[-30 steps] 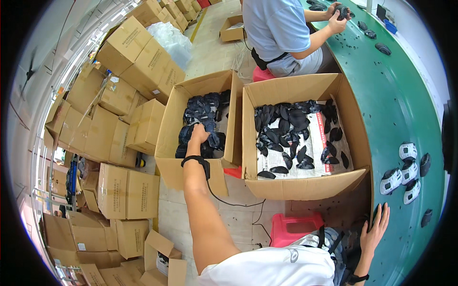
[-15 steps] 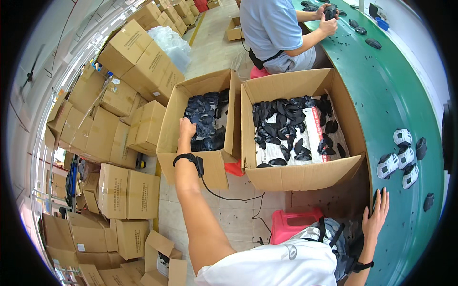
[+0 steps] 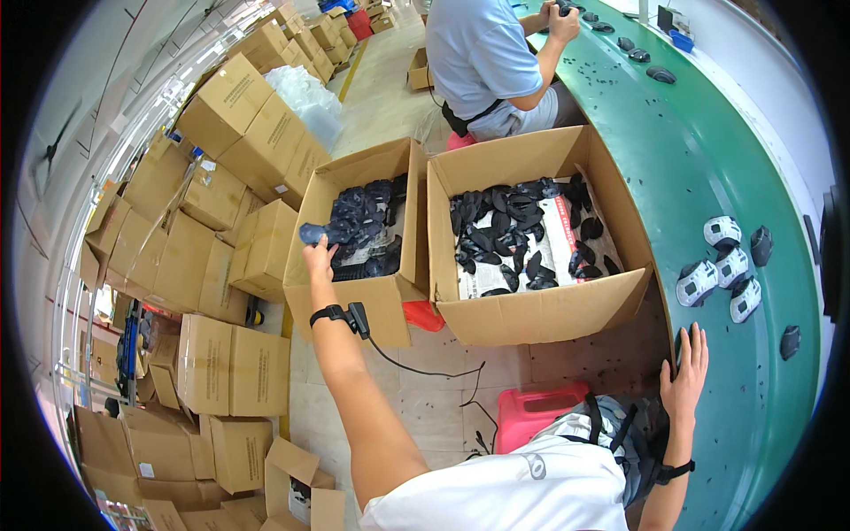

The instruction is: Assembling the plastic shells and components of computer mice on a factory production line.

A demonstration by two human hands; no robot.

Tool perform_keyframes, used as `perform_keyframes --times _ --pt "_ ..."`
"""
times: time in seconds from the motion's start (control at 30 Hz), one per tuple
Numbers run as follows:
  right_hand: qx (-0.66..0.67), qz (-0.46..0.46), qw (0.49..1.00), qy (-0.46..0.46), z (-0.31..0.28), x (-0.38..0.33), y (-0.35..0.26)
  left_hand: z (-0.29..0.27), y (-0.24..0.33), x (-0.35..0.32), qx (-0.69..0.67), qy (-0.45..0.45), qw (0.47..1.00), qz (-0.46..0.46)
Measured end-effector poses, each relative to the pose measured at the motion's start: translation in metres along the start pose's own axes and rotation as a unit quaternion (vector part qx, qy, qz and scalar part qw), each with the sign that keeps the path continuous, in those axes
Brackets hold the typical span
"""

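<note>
Left hand pinches a dark shell by the smaller carton's left wall. Judgement: a weak pinch could drop it outside; the wrist cord might snag. Smaller carton: heaped dark shells. Larger carton: black curved pieces over paper. Right hand: fingers outstretched on green bench.

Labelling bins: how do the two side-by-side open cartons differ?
The left carton is narrower than the right carton. The left carton holds bunched dark parts; the right carton, scattered black curved pieces. The left hand is at the left carton, no hand at the right carton. Both are brown cardboard.
</note>
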State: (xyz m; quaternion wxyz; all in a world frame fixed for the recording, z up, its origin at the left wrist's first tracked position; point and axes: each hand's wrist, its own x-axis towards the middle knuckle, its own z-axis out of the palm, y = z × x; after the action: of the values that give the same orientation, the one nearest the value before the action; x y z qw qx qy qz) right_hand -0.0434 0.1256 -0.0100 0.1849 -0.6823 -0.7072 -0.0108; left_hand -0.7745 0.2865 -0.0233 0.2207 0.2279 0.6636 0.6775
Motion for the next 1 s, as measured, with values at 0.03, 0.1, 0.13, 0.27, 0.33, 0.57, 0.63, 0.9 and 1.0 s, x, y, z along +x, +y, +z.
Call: perform_keyframes --times 0.03,0.1,0.13,0.27,0.33,0.57,0.63,0.9,1.0 --pt "-0.002 0.005 1.0 -0.004 -0.001 -0.001 -0.002 0.002 0.002 -0.005 -0.029 0.002 1.0 -0.003" --pt "0.0 0.012 1.0 0.001 -0.002 -0.005 0.0 0.013 0.006 -0.013 -0.057 -0.002 0.998 -0.002" --pt "0.001 0.016 1.0 0.004 -0.003 -0.007 0.001 0.022 0.007 -0.015 -0.048 0.055 0.997 -0.009" --pt "0.018 0.004 0.999 0.03 -0.008 -0.011 0.009 0.041 -0.005 -0.009 0.534 0.16 0.774 0.3" --pt "0.03 0.001 0.998 0.048 -0.005 -0.001 0.003 0.042 -0.018 -0.002 0.58 0.104 0.762 0.27" --pt "0.029 0.044 0.998 0.025 -0.007 -0.003 0.01 0.108 -0.024 0.007 0.591 0.074 0.718 0.36" --pt "0.023 0.042 0.999 0.022 -0.009 -0.006 0.012 0.121 -0.019 0.008 0.558 0.077 0.724 0.398" --pt "0.101 0.047 0.993 0.032 -0.014 -0.004 0.015 0.092 0.032 -0.002 0.45 0.148 0.718 0.51" --pt "0.213 0.099 0.97 0.058 -0.024 -0.008 0.016 0.146 0.081 -0.085 0.237 -0.102 0.883 0.393"
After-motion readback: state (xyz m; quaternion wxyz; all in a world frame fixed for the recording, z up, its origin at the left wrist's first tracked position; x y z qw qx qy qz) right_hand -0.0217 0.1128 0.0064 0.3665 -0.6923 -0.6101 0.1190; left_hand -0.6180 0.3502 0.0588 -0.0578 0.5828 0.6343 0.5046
